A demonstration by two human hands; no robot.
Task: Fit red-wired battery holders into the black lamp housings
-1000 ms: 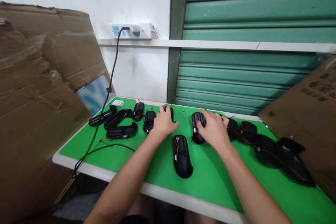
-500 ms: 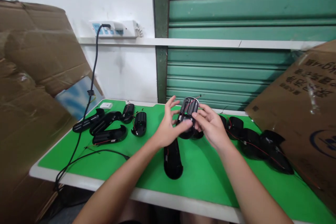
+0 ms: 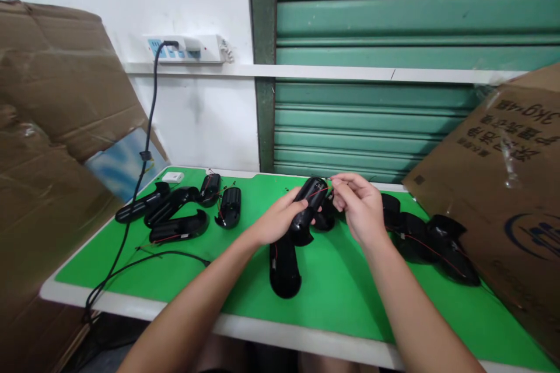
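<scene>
Green shutter (image 3: 394, 20), white power strip (image 3: 210, 48), black cable (image 3: 154, 93) plugged in, printed cardboard (image 3: 490, 192)

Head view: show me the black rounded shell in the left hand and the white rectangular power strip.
Black rounded shell (image 3: 304, 217), head view: on its glossy lower half.
White rectangular power strip (image 3: 184, 53), head view: on its front face.

- The person's bare left forearm (image 3: 205, 291) slants forward and inward.
- The left hand (image 3: 280, 218) is curled in a grip, thumb on top, its other fingers largely hidden.
- The bare right forearm (image 3: 406, 285) angles forward and leftward.
- The right hand (image 3: 359, 207), near the left but apart, pinches with thumb and index finger.
</scene>
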